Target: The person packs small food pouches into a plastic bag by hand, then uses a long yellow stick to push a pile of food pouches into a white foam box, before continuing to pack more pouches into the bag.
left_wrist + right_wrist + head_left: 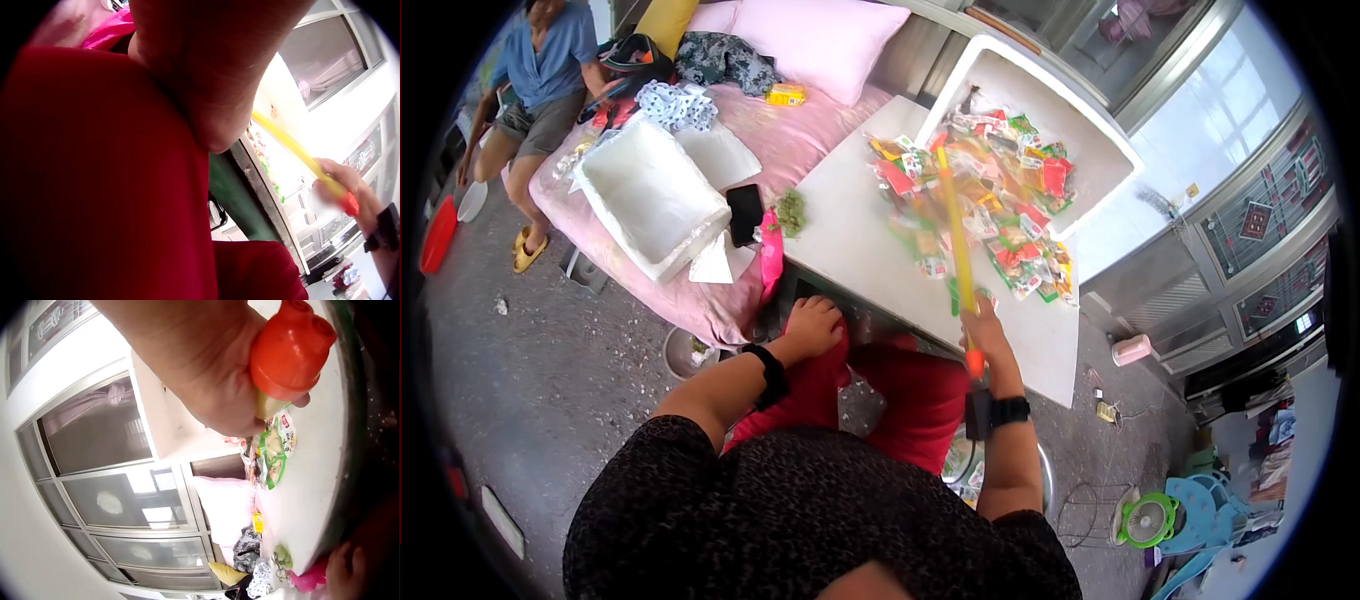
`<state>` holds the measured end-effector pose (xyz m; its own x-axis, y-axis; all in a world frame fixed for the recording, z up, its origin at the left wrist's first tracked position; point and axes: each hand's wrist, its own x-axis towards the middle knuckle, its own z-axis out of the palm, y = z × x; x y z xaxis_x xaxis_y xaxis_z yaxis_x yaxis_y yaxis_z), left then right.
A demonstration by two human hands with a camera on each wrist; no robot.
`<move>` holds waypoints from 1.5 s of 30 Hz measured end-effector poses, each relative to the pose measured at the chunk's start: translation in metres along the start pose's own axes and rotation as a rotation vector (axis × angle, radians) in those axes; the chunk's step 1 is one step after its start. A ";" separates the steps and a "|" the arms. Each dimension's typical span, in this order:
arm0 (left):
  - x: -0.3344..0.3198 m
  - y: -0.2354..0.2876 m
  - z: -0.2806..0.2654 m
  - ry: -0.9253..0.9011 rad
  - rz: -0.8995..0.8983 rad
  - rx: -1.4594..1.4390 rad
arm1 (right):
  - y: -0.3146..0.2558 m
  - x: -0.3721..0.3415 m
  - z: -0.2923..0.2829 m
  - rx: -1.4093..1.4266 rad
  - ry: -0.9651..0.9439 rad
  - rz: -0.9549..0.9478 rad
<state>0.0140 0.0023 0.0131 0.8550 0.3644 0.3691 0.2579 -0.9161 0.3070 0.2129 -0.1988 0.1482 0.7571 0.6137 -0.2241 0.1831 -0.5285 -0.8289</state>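
Right hand point(990, 338) grips a yellow stick point(957, 228) near packets point(1018, 215); left hand point(811, 328), loose-fingered, rests on a leg point(808, 398).

I count two foam boxes point(650, 195), one yellow stick point(956, 225), one black phone point(745, 214), one green fan point(1148, 520)

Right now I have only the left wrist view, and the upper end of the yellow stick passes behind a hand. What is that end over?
Observer: The head view shows the yellow stick reaching over bright packets that spread from the open white box onto the table.
Operator: And the left hand's fingers? They are out of my picture.
Observer: The left hand has them resting on the knee of the red trousers.
Operator: Anything on the bed near the table?
Observer: A black phone, beside a second white box.
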 end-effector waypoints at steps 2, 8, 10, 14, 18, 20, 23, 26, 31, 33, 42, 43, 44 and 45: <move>-0.001 -0.001 -0.003 -0.031 -0.014 0.001 | 0.011 -0.011 0.001 -0.005 -0.034 -0.006; 0.001 -0.003 -0.007 -0.124 -0.044 -0.011 | 0.090 -0.044 -0.004 -0.045 -0.055 -0.200; -0.001 -0.003 -0.002 -0.029 -0.020 0.014 | 0.053 -0.076 -0.003 0.035 -0.099 -0.118; -0.002 -0.004 0.004 0.023 -0.001 0.000 | 0.085 -0.089 0.005 0.043 -0.067 -0.076; -0.002 -0.005 0.009 0.034 0.002 -0.017 | 0.058 -0.120 0.014 0.236 -0.092 0.057; -0.002 -0.007 0.011 0.047 0.011 -0.015 | 0.065 -0.121 0.015 0.233 -0.105 0.023; 0.000 -0.003 0.008 0.026 0.012 -0.015 | 0.072 -0.121 0.018 0.287 -0.087 0.011; -0.002 -0.001 0.006 -0.004 0.003 -0.014 | 0.071 -0.122 0.024 0.337 -0.043 0.026; -0.002 -0.002 0.009 -0.011 -0.001 0.009 | 0.080 -0.112 0.028 0.420 -0.050 0.012; -0.003 -0.004 0.011 0.086 0.023 -0.002 | 0.079 -0.114 0.026 0.396 -0.063 -0.016; -0.001 0.000 0.007 -0.045 -0.034 -0.013 | 0.060 -0.110 0.034 0.295 -0.045 -0.138; 0.001 0.001 0.007 -0.045 -0.036 -0.011 | 0.064 -0.106 0.034 0.302 -0.050 -0.132; 0.001 0.001 0.008 -0.029 -0.026 -0.018 | 0.070 -0.103 0.035 0.322 -0.021 -0.097; 0.000 0.000 0.009 -0.013 -0.019 -0.024 | 0.070 -0.102 0.036 0.326 -0.014 -0.077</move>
<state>0.0179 0.0013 0.0054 0.8559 0.3791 0.3517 0.2633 -0.9049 0.3345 0.1259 -0.2773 0.0942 0.7397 0.6536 -0.1600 0.0271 -0.2666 -0.9634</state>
